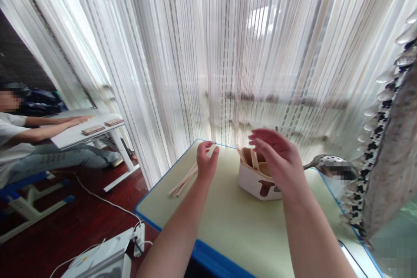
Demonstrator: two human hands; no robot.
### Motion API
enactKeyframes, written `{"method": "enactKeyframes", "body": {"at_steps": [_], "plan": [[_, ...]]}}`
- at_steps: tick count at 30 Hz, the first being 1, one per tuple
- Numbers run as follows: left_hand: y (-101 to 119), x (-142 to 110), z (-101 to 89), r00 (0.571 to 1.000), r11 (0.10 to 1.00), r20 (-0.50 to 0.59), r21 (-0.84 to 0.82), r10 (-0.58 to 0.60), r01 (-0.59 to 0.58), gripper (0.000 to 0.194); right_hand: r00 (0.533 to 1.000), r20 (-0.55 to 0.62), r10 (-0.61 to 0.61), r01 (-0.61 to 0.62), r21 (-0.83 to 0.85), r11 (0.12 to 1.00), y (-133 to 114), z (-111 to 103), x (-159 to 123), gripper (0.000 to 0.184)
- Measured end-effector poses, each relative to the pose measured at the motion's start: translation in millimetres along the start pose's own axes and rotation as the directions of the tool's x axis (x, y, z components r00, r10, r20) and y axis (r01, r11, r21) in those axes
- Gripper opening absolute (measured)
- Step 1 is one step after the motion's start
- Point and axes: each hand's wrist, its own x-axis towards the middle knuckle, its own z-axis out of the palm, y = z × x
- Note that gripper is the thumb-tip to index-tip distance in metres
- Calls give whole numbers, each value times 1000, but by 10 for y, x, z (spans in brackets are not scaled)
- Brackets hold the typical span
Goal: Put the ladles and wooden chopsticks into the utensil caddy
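My left hand [207, 163] is raised over the table, its thumb and curved fingers apart and nothing between them. Close beside it, a loose bunch of wooden chopsticks [183, 184] lies on the tabletop, its far end hidden behind the hand. A white utensil holder with brown patches [249, 180] stands to the right, with a few light wooden sticks [254, 159] leaning inside. My right hand [282, 156] is above the holder's right side, fingers loosely bent and spread, nothing visible in them. Past that hand a metal slotted ladle [332, 166] sticks out to the right; its handle is mostly hidden.
The pale table [228, 234] has a blue edge. A white curtain [195, 52] hangs behind it, and a ruffled cloth [387, 152] borders the right. At left, a person sits at another table [71, 134]. A power strip [139, 239] with cables is below.
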Motion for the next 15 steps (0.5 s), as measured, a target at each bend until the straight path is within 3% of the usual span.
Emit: {"method": "enactKeyframes", "body": {"at_steps": [4, 7, 9, 11, 15], "plan": [[-502, 121, -493, 997, 941, 18, 331, 68, -71, 19, 999, 23, -39, 37, 69, 997, 244, 596, -156, 22], [-846, 130, -765, 990, 877, 139, 478, -31, -40, 19, 973, 130, 192, -223, 285, 932, 704, 1098, -380, 26], [-963, 113, -845, 979, 832, 160, 554, -130, 20, 22, 919, 148, 364, -393, 303, 868, 1064, 1368, -558, 28], [-979, 86, -854, 962, 781, 192, 624, -197, 35, 24, 871, 133, 473, -491, 209, 846, 1383, 1541, -711, 30], [-888, 23, -795, 892, 662, 329, 748, -310, -47, 26, 810, 192, 554, -583, 157, 797, 1712, 1623, -832, 31]]}}
